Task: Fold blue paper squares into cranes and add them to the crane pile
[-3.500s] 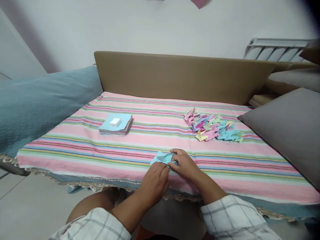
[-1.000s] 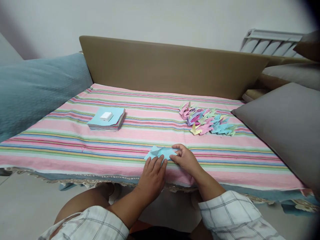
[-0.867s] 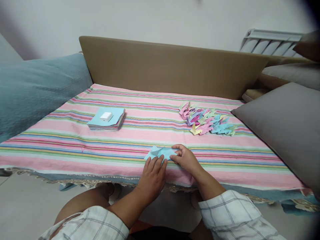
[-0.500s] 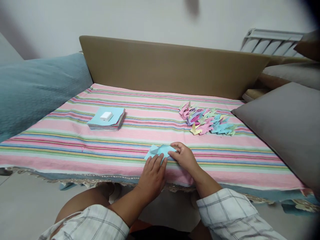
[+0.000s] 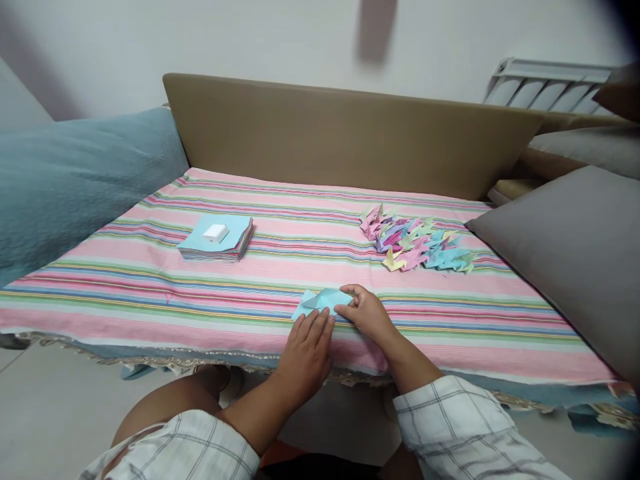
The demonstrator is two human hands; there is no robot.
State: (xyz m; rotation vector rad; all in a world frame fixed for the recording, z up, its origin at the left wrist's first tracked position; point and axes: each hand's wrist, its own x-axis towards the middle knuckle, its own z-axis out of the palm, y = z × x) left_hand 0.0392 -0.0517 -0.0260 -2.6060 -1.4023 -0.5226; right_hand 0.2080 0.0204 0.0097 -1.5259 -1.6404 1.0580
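Note:
A light blue sheet of origami paper (image 5: 327, 299), partly folded with one flap raised, lies on the striped cloth near the front edge. My left hand (image 5: 309, 343) rests flat with its fingers stretched out, the tips pressing the paper's near edge. At the paper's right corner, my right hand (image 5: 367, 312) pinches it between thumb and fingers. Part of the paper's near side is hidden under the left fingertips.
A stack of coloured paper (image 5: 215, 247) lies at the left, a small white box-shaped object (image 5: 215, 233) on top. Several folded paper cranes (image 5: 413, 243) are heaped at the right. A grey cushion (image 5: 555, 260) borders the right side; a brown backrest (image 5: 340, 137) stands behind.
Both hands keep nearly the same places on the blue paper. My left fingertips have shifted very slightly along its near edge. The whole view has moved a little.

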